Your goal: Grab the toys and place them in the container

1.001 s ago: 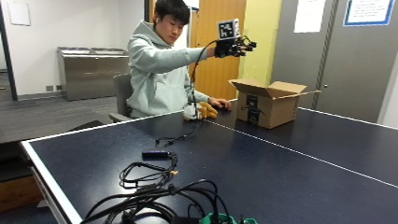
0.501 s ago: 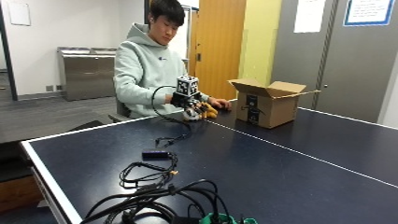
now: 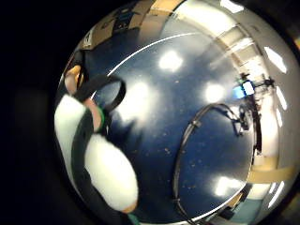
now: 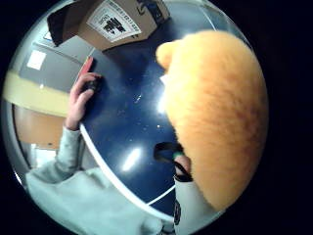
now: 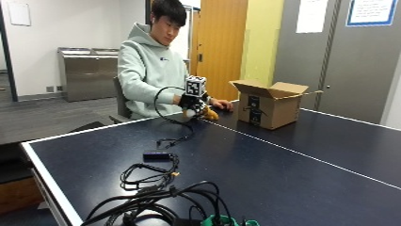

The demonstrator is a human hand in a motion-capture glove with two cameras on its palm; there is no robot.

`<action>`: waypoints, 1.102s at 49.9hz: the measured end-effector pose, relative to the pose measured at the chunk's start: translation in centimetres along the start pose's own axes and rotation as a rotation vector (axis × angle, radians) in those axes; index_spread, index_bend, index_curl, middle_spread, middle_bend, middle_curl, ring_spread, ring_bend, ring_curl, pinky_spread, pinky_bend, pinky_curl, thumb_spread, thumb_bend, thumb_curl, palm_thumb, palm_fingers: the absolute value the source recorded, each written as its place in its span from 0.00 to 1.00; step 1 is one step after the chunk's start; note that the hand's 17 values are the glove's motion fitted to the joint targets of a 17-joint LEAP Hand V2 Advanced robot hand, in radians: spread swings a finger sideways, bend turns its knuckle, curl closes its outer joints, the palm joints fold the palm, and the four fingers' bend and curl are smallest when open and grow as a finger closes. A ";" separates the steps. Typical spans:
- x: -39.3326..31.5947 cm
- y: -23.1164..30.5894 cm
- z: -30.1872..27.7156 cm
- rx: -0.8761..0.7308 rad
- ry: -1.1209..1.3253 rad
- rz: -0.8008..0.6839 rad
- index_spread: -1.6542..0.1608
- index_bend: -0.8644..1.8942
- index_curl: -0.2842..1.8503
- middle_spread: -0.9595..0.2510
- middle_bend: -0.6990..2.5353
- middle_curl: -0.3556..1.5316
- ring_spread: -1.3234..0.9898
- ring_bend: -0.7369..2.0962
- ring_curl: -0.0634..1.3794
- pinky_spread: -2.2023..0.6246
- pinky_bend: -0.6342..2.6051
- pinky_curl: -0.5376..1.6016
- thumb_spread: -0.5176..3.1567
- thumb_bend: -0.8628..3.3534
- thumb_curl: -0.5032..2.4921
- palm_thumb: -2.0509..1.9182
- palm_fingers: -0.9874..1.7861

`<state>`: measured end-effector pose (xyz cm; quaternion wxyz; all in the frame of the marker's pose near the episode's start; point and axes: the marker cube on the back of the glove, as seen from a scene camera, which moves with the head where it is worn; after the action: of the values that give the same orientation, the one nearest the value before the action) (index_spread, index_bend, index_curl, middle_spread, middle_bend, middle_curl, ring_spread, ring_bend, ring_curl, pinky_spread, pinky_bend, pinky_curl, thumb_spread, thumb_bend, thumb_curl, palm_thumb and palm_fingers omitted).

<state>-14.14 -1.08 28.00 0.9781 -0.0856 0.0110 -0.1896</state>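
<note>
The orange plush toy (image 5: 208,113) sits on the dark blue table (image 5: 300,174) right in front of you, near the table's edge on your side, and your gloved right hand (image 5: 193,104) is down on it. In the thumb-side palm view its fur (image 4: 215,112) fills much of the frame, so it lies right under your palm. Whether your fingers have curled round it I cannot tell; the outside view shows only the back of the glove on the toy.

The cardboard box (image 5: 270,104) stands with its flaps open, on the table off to your left of the toy and well apart from it. The carry would therefore run sideways across your body and up over the near flap. Your bare left hand (image 5: 222,104) rests on the table between toy and box, so you would likely pass above it.

A white centre line (image 5: 294,153) runs along the table. A tangle of black cables (image 5: 156,188) lies toward the far end. Behind you are an orange door (image 5: 219,47) and a steel cabinet (image 5: 88,70).
</note>
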 end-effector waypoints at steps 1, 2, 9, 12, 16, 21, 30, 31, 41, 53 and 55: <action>-1.8 0.3 0.3 -0.050 -0.028 0.036 0.73 0.47 0.38 0.69 0.46 0.49 0.43 0.60 0.39 0.67 0.47 0.42 0.41 0.25 0.35 0.63 0.79; -3.0 0.6 0.4 -0.101 -0.036 0.042 0.73 0.48 0.39 0.68 0.47 0.50 0.43 0.61 0.40 0.67 0.47 0.42 0.41 0.24 0.36 0.63 0.79; -5.7 0.6 -4.9 -0.359 -0.028 -0.006 0.72 0.55 0.45 0.67 0.51 0.54 0.42 0.64 0.43 0.66 0.47 0.44 0.37 0.24 0.38 0.64 0.79; -4.2 -1.1 -9.7 -0.347 -0.002 0.057 0.72 0.56 0.47 0.67 0.53 0.55 0.42 0.65 0.45 0.66 0.47 0.44 0.36 0.24 0.39 0.64 0.78; -2.5 -3.7 -15.9 -0.263 -0.034 0.078 0.73 0.58 0.49 0.67 0.54 0.56 0.41 0.66 0.46 0.65 0.48 0.45 0.34 0.24 0.40 0.64 0.77; -5.8 -5.9 -21.7 -0.148 0.016 -0.031 0.73 0.58 0.51 0.67 0.55 0.57 0.41 0.67 0.47 0.65 0.48 0.45 0.33 0.24 0.42 0.65 0.76; -13.6 -11.8 -28.9 0.083 -0.030 -0.239 0.73 0.59 0.54 0.67 0.56 0.59 0.41 0.68 0.48 0.65 0.49 0.46 0.31 0.23 0.44 0.65 0.75; -13.9 -12.6 -29.2 0.105 -0.032 -0.227 0.73 0.59 0.54 0.67 0.56 0.59 0.41 0.68 0.48 0.65 0.49 0.46 0.31 0.23 0.44 0.65 0.75; -13.5 -19.3 -28.5 0.222 -0.121 -0.139 0.73 0.57 0.56 0.67 0.56 0.59 0.41 0.67 0.48 0.65 0.49 0.47 0.30 0.22 0.46 0.64 0.72; -9.7 -22.1 -25.8 0.215 0.022 0.093 0.75 0.38 0.46 0.77 0.35 0.47 0.51 0.44 0.36 0.75 0.54 0.47 0.42 0.19 0.38 0.52 0.26; -4.5 -22.1 -26.0 0.230 0.110 0.136 0.76 0.36 0.44 0.78 0.33 0.46 0.52 0.43 0.33 0.76 0.53 0.46 0.43 0.19 0.37 0.52 0.28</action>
<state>-27.84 -23.86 6.14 0.9899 0.0384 0.0486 -0.1274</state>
